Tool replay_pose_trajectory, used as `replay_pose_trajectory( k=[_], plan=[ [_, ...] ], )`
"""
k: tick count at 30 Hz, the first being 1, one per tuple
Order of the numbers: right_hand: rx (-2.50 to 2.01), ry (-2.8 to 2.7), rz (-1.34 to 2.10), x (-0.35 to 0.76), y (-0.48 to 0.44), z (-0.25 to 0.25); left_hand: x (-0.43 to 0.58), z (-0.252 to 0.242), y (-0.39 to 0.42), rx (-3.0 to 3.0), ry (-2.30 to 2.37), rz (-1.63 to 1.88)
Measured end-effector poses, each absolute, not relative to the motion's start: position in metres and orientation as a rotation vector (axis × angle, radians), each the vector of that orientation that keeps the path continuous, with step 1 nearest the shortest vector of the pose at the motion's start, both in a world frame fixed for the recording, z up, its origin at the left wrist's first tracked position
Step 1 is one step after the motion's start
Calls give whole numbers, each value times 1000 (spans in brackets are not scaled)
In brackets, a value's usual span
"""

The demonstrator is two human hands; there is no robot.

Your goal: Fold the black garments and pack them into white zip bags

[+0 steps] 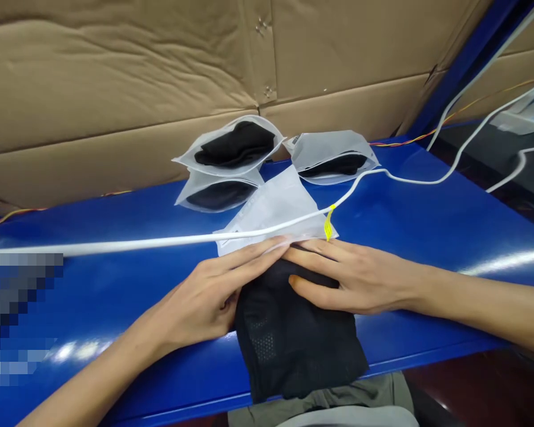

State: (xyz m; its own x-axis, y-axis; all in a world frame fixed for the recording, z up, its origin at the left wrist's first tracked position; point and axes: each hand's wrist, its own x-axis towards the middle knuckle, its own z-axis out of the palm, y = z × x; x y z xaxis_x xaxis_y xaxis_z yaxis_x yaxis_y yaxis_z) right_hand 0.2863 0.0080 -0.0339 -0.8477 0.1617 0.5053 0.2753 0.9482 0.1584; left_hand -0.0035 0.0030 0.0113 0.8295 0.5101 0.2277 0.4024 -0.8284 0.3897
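A folded black piece of cloth (302, 338), with a patch of small perforations on its left side, hangs a little over the front edge of the blue table. Its far end meets the mouth of a frosted plastic bag (280, 198). My left hand (209, 293) has long, straight fingers closed at the bag's near edge; its thumb is mostly hidden. Across the cloth's far end lies my right hand (356, 276), thumb and fingers apart, fingertips touching the cloth and the bag's edge.
A white cable (160, 241) with a yellow tag (329, 224) crosses above the bag. Behind it, frosted bags holding black cloth stand on the blue table (129, 219): an upper left bag (191, 155), a lower left bag (184, 196) and a right bag (329, 142). Cardboard (115, 71) lines the back.
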Motion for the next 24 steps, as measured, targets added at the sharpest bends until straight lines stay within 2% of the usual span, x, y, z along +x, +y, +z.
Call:
replay_pose_trajectory(
  k=[7,17,24],
  plan=[
    [-521,-2650,-453,286,6,-31,-10,-6,-1,2830,874,633],
    [-586,-2693,-489,291,5,-29,-7,-3,9,3195,1175,309],
    [-890,-2575,-529,288,-2,-34,-7,-1,1,3293,1021,578]
  ],
)
